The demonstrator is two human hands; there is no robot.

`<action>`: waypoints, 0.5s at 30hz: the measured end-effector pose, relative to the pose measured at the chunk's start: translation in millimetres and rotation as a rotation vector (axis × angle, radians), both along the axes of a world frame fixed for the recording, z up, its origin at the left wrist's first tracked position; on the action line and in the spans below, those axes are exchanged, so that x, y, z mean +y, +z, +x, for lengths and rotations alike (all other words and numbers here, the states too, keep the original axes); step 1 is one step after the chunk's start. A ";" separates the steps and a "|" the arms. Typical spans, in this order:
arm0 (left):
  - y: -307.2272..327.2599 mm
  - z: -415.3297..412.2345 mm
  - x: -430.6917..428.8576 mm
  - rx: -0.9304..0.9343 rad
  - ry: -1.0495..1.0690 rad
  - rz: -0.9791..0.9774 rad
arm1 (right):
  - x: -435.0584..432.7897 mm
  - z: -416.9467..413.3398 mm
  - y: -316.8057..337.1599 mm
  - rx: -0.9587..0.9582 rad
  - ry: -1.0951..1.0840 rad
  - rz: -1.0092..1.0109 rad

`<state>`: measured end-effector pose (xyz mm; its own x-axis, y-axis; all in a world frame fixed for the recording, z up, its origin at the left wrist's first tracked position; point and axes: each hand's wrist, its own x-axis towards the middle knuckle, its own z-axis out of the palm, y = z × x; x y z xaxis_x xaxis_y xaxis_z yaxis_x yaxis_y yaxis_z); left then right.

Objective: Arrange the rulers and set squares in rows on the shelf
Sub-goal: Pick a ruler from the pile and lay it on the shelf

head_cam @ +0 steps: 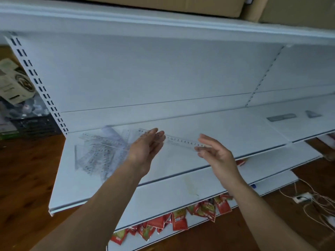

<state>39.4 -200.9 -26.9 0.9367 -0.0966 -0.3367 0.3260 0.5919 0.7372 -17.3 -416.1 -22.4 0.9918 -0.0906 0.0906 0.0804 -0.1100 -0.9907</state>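
Above the white metal shelf (226, 127), near its middle, a clear plastic ruler (183, 141) was held roughly level, the right hand (217, 154) pinching its right end and the left hand (145, 149) laid with nearly straight fingers against its left part. Advised practice: lower it flat, parallel to the front edge, away from the jumbled heap of clear rulers and set squares (101, 151) at left. Far right lay a grey ruler stack (281, 117) and a grey set square (312, 114). A dark plastic crate (36, 124), far left, held blurred packaged goods; brown cardboard boxes (163, 6) overhead hid their contents.
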 end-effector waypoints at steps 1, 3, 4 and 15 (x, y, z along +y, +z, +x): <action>0.5 -1.6 -13.8 -0.009 -0.003 -0.019 | -12.2 -4.0 -0.7 0.037 -0.079 0.024; 0.9 -4.7 -45.8 -0.032 -0.013 -0.044 | -42.2 -12.5 -1.4 0.091 -0.192 0.075; 0.8 -7.0 -63.8 -0.043 -0.027 -0.050 | -58.9 -17.4 -1.6 0.108 -0.215 0.090; -4.6 -62.5 -306.4 -0.114 -0.289 0.050 | -293.0 -96.6 -5.4 0.053 -0.527 0.189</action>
